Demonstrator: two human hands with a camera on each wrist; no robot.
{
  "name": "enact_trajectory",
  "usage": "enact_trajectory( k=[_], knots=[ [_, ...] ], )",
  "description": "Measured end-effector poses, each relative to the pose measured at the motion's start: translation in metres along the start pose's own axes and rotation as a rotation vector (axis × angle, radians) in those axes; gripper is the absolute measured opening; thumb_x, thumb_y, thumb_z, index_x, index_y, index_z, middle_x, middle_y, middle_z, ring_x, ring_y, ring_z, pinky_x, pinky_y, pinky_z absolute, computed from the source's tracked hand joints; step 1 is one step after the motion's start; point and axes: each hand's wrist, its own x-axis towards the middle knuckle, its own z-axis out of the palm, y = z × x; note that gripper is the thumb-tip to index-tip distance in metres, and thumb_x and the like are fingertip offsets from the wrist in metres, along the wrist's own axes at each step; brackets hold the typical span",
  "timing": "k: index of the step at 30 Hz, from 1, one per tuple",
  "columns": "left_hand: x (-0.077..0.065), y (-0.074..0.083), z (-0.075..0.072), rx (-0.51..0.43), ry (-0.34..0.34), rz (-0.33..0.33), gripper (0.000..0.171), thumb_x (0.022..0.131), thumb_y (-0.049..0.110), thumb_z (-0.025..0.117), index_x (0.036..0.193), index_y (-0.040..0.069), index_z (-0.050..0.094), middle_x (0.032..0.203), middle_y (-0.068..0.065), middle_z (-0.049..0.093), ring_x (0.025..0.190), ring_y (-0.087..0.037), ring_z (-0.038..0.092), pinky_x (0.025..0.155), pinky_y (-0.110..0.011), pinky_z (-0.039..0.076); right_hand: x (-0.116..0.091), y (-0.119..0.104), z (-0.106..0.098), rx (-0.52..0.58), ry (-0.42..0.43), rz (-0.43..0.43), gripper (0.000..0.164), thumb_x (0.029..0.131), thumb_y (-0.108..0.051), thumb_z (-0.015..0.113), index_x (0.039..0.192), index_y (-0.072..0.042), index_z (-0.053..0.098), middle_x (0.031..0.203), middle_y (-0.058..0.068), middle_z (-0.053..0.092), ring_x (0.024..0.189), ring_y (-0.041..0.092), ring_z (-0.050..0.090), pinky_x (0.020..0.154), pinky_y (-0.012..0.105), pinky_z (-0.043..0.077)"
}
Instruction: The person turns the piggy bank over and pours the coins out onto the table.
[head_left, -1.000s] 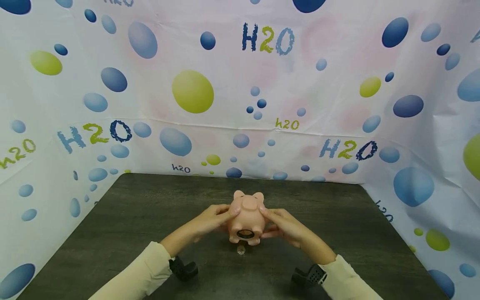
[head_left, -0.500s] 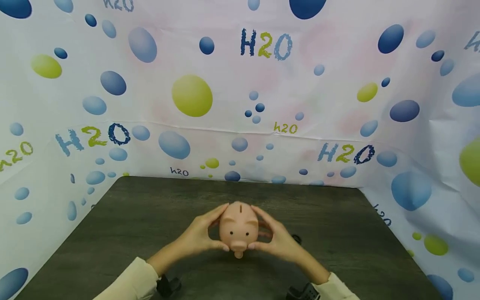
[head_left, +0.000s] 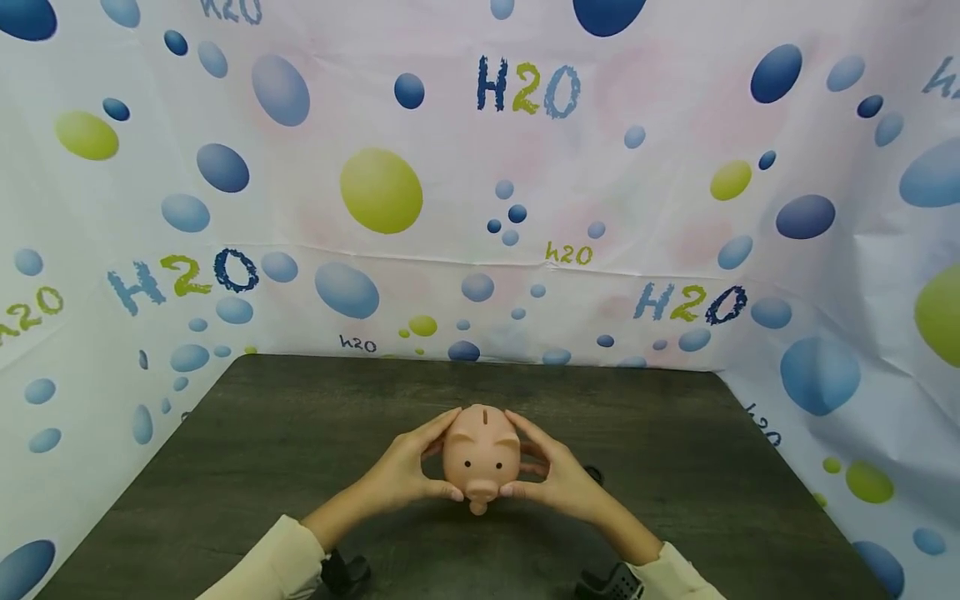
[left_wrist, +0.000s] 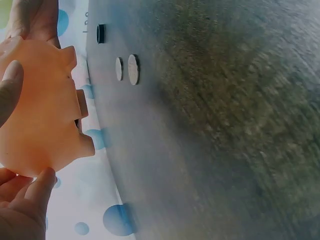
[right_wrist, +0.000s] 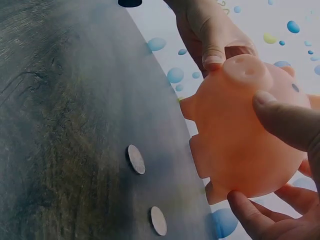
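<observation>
A pink piggy bank (head_left: pixel 482 454) is held up between both hands, its snout toward the head camera and its coin slot on top. My left hand (head_left: pixel 397 471) grips one side, thumb beside the snout and fingers round the back. On the other side my right hand (head_left: pixel 558 479) grips it the same way. In the left wrist view its feet hang clear of the table, and a dark bit of the belly opening (left_wrist: pixel 77 123) shows between them. Two coins, a nearer coin (left_wrist: pixel 133 69) and a smaller-looking coin (left_wrist: pixel 119 68), are below on the table; the head view hides them.
The dark wood-grain table (head_left: pixel 300 417) spreads under the hands. A small round black piece (head_left: pixel 593 475) lies on it just behind the right forearm. A white cloth backdrop (head_left: pixel 660 75) with blue and green bubbles stands round the back and sides.
A second ago the piggy bank was tipped so its black-rimmed belly opening faced the camera, with a coin below. It has since turned upright, face forward, the hands regripping; the last half second shows little motion.
</observation>
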Motion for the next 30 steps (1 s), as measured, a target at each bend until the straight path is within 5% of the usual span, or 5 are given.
enact_trajectory(
  k=[8, 14, 20, 30],
  knots=[
    [0.003, 0.004, 0.001, -0.093, 0.040, -0.057, 0.084, 0.081, 0.022, 0.078, 0.149, 0.003, 0.031, 0.148, -0.019, 0.039, 0.128, -0.032, 0.049, 0.099, -0.029, 0.047, 0.000, -0.008, -0.010, 0.025, 0.058, 0.113, 0.067, 0.095, -0.013, 0.061, 0.151, -0.004, 0.025, 0.149, 0.025, 0.032, 0.126, 0.044, 0.045, 0.098, 0.039, 0.049],
    [0.010, 0.007, 0.006, -0.168, 0.046, -0.268, 0.060, 0.095, 0.035, 0.060, 0.141, -0.001, 0.044, 0.133, -0.020, 0.056, 0.115, -0.030, 0.060, 0.089, -0.036, 0.054, 0.002, -0.011, -0.008, 0.276, 0.042, 0.340, 0.059, 0.104, -0.033, 0.042, 0.145, 0.008, 0.031, 0.136, 0.024, 0.048, 0.119, 0.035, 0.055, 0.095, 0.043, 0.051],
    [0.014, 0.009, 0.009, -0.198, -0.010, -0.463, 0.061, 0.096, 0.054, 0.050, 0.130, 0.004, 0.060, 0.117, -0.011, 0.066, 0.098, -0.022, 0.066, 0.080, -0.040, 0.057, -0.001, -0.009, -0.004, 0.456, -0.007, 0.539, 0.068, 0.103, -0.049, 0.034, 0.139, 0.008, 0.042, 0.114, 0.011, 0.066, 0.105, 0.028, 0.065, 0.091, 0.040, 0.053],
    [0.020, 0.012, 0.009, -0.243, -0.016, -0.540, 0.065, 0.095, 0.059, 0.047, 0.118, 0.001, 0.067, 0.103, -0.008, 0.070, 0.088, -0.020, 0.069, 0.074, -0.039, 0.059, 0.003, -0.008, -0.008, 0.507, 0.010, 0.617, 0.075, 0.099, -0.055, 0.039, 0.139, 0.009, 0.042, 0.112, 0.012, 0.065, 0.096, 0.025, 0.068, 0.087, 0.037, 0.055]
  ],
)
